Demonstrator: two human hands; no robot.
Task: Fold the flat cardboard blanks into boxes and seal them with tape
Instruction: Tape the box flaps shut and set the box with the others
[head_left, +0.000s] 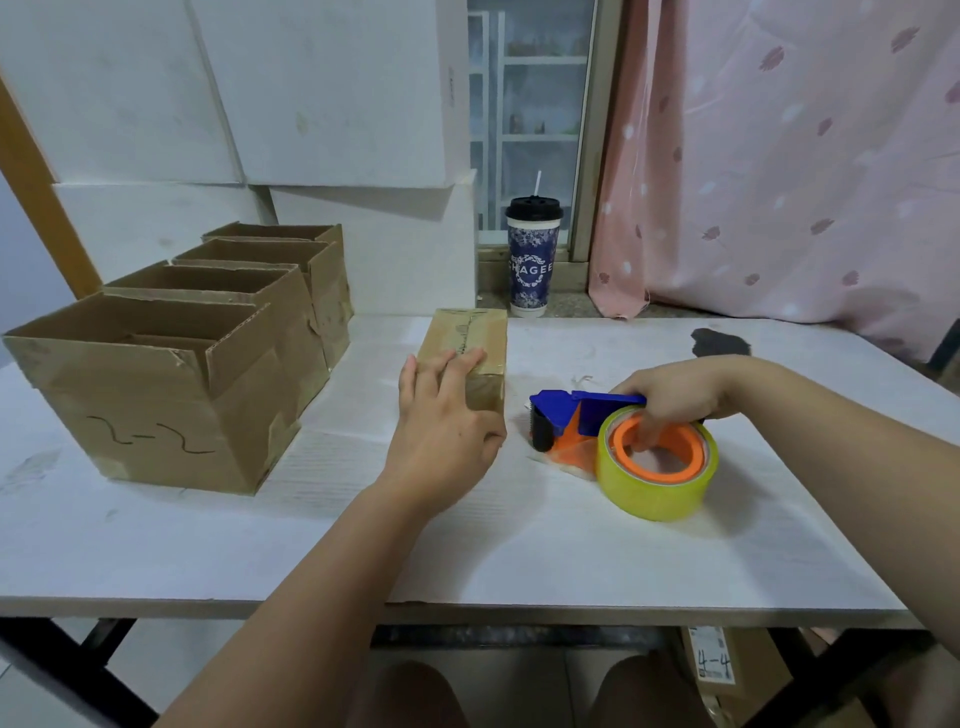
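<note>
Left hand (441, 431) hides part of small box (470, 338).

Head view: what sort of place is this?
Probably a home room used as a makeshift packing station: pink curtain by a window, a row of open cardboard boxes on a white table, a tape dispenser.
</note>
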